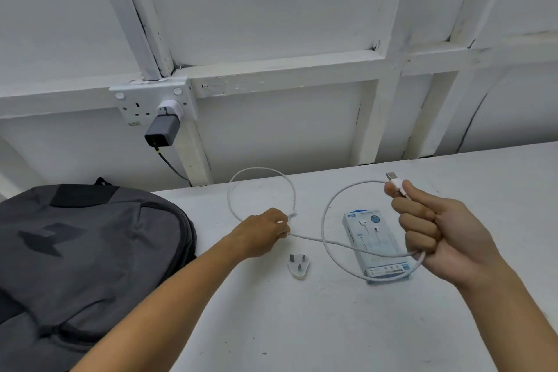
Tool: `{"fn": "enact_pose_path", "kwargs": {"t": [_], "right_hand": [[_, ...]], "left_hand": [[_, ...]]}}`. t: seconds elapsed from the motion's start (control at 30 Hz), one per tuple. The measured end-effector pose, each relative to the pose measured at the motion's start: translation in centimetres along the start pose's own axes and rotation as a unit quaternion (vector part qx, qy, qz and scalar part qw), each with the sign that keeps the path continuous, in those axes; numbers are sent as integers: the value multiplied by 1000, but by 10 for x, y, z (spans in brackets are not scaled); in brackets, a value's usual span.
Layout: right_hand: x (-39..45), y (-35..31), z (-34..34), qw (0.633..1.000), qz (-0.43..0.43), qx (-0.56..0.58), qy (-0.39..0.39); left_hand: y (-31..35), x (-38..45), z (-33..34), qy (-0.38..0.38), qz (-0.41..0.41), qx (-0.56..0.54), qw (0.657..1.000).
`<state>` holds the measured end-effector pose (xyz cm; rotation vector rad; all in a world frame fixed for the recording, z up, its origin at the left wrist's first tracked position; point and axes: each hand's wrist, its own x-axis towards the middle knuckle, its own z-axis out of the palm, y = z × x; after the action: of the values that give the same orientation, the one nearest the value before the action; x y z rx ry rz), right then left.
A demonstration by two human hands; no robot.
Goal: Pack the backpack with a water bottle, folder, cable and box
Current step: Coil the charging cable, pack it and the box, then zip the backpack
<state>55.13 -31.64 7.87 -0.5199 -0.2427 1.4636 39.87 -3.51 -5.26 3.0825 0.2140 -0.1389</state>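
Note:
A white cable [327, 214] curls in two loops above the white table [302, 326]. My right hand [437, 235] grips it in a fist, with the USB plug sticking up between thumb and forefinger. My left hand [265, 231] pinches the cable further along, close to the table top, and a loop arches behind it. A light blue earphone box [377, 248] lies flat under the right loop. The grey backpack [75, 251] lies on its back at the left, with its zip shut as far as I can see. No water bottle or folder shows.
A white three-pin plug adapter [298, 266] lies prongs-up between my hands. On the white wall, a double socket [151, 103] holds a grey charger [163, 130] with a dark lead hanging down behind the table's far edge.

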Motion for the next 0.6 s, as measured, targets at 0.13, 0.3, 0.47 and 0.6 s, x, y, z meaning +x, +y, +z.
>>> {"fn": "enact_pose_path", "kwargs": {"t": [0.13, 0.3, 0.47, 0.6], "right_hand": [[-19, -18, -12, 998, 40, -36, -40], [-40, -41, -28, 994, 52, -18, -98], [-44, -58, -47, 998, 3, -61, 34], [-31, -48, -32, 947, -30, -184, 263]], "left_hand": [[4, 18, -11, -31, 9, 47, 998], [-9, 25, -10, -119, 20, 112, 986], [-18, 16, -15, -94, -20, 12, 995], [-24, 9, -39, -11, -132, -195, 972]]}}
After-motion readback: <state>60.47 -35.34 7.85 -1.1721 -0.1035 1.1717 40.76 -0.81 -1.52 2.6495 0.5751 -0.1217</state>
